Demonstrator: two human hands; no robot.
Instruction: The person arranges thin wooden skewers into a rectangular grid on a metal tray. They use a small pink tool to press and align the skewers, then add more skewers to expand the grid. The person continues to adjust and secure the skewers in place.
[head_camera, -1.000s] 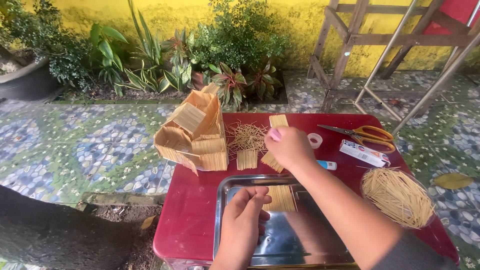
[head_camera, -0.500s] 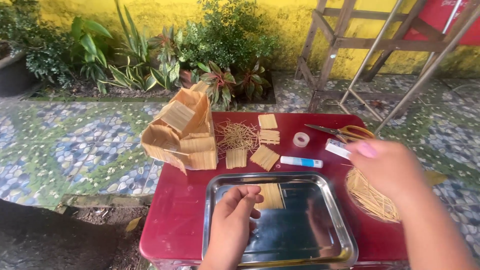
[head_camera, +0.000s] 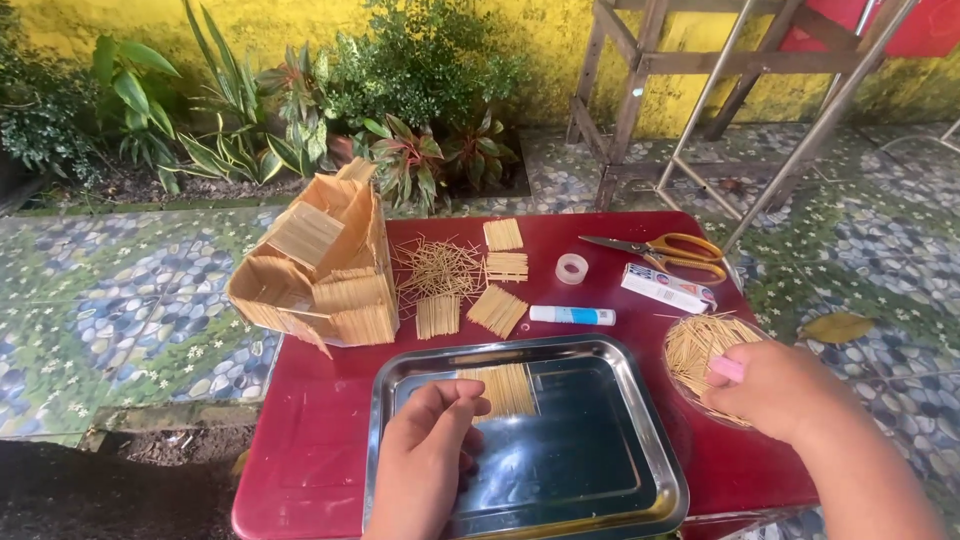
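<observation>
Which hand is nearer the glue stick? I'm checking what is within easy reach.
Right. The right hand rests on the bowl of sticks, just right of the glue stick; the left hand lies lower, over the steel tray.

Tray (head_camera: 640, 400) at front of surface (head_camera: 320, 420), stick panel (head_camera: 508, 388) inside. Behind: stick house (head_camera: 320, 270) (left), scissors (head_camera: 670, 250) (right). Toothpick dish (head_camera: 700, 345) right of tray.

I see a flat panel of toothpicks (head_camera: 508, 388) glued side by side, pale tan, lying in the far part of the shiny steel tray (head_camera: 640, 420) on the bench. To its right, a round dish of loose toothpicks (head_camera: 700, 345) sits heaped, near the bench's right edge.
</observation>
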